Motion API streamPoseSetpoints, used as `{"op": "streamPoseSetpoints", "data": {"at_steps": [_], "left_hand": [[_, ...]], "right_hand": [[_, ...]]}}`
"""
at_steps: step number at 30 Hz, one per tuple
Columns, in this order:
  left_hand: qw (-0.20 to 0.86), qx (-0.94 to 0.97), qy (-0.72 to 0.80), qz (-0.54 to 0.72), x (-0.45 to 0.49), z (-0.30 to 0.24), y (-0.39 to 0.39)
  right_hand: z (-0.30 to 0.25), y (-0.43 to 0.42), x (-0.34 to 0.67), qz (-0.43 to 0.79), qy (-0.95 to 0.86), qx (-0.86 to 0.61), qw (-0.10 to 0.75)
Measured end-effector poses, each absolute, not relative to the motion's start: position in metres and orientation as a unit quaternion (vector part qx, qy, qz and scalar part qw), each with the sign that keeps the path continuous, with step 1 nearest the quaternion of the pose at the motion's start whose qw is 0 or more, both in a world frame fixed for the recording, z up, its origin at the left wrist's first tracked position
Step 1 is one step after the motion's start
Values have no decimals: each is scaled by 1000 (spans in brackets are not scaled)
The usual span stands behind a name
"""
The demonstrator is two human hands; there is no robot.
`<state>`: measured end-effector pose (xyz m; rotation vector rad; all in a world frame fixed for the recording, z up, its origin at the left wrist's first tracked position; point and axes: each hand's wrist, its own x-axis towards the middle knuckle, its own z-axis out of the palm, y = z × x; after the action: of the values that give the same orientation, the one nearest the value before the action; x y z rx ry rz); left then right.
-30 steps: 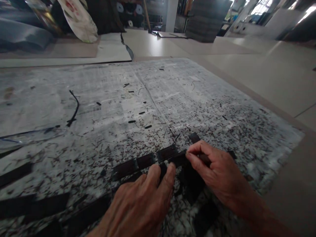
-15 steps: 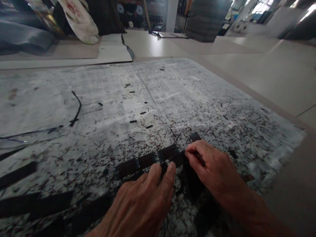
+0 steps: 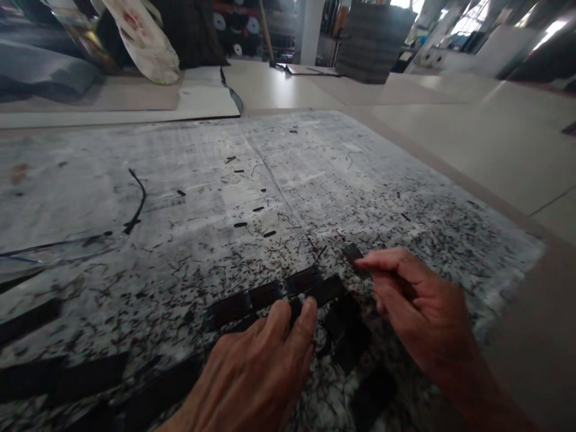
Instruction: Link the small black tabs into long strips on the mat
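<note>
My left hand (image 3: 265, 360) lies low over a row of flat black pieces. Its thumb and forefinger press on a black strip (image 3: 326, 290), which sticks out to the right past the thumb. Just beyond lie similar dark rectangular pieces (image 3: 264, 295), end to end. To the right, my right hand (image 3: 414, 306) has thumb and forefinger pinched together; whatever is in them is too small or hidden to make out. Its fingertips are beside a small dark piece (image 3: 353, 255), and I cannot tell whether they touch it. More black pieces (image 3: 348, 336) lie between the hands.
Dark thread-like scraps litter the pale work sheet (image 3: 315, 144). A bent black cord (image 3: 138, 204) lies at the left, with black strips (image 3: 85, 375) nearer me. At the back stand a dark stack (image 3: 373, 42) and a whitish bundle (image 3: 144, 42).
My right hand has drawn away to the right from the black strip's end, which now shows free. My left hand stays on the strip. The view has shifted slightly.
</note>
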<state>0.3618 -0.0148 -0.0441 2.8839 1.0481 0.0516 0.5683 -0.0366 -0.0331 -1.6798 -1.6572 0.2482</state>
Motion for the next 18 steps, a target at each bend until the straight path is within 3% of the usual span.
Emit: {"op": "streamPoseSetpoints", "data": {"at_steps": [5,9,18], "left_hand": [[42,941,336,3,362,-37,-16],[33,941,336,0,363,-36,-18],[31,951,304,39,361,-38,-14]], "right_hand": [[-39,-46,565,30,-788,-548,278],[-44,-51,559,-38,-810,-555,185],[-44,-54,556,-42,-830,-538,142]]}}
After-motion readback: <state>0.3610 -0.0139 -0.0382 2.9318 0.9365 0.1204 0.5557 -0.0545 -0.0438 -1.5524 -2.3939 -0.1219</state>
